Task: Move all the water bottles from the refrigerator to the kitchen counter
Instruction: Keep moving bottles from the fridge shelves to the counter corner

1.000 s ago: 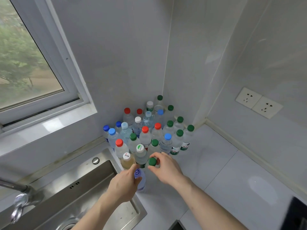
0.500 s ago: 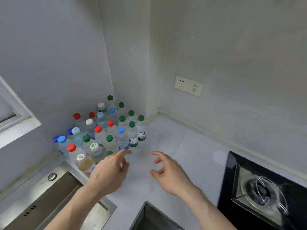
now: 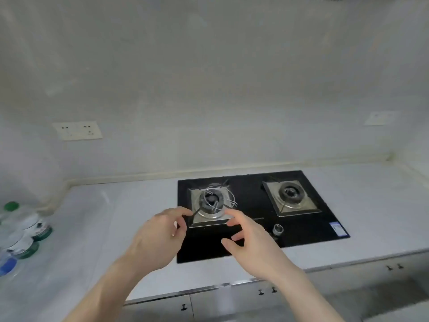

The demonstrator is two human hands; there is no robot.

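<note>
Only the edge of the cluster of water bottles (image 3: 25,228) shows at the far left of the white kitchen counter (image 3: 97,217); green caps and one blue cap are visible. My left hand (image 3: 157,238) and my right hand (image 3: 250,240) float side by side in front of me, above the front of the black gas hob (image 3: 301,228). Both have loosely bent fingers and hold nothing. The refrigerator is out of sight.
The hob has two burners (image 3: 210,206), (image 3: 291,194) and a round knob (image 3: 277,228). A double wall socket (image 3: 77,130) sits above the counter at left. Cabinet doors with small black handles (image 3: 267,291) run below the counter's front edge.
My view has swung right from the bottle corner and sink to the hob. Both hands let go of the bottles they set down and moved away from them, empty.
</note>
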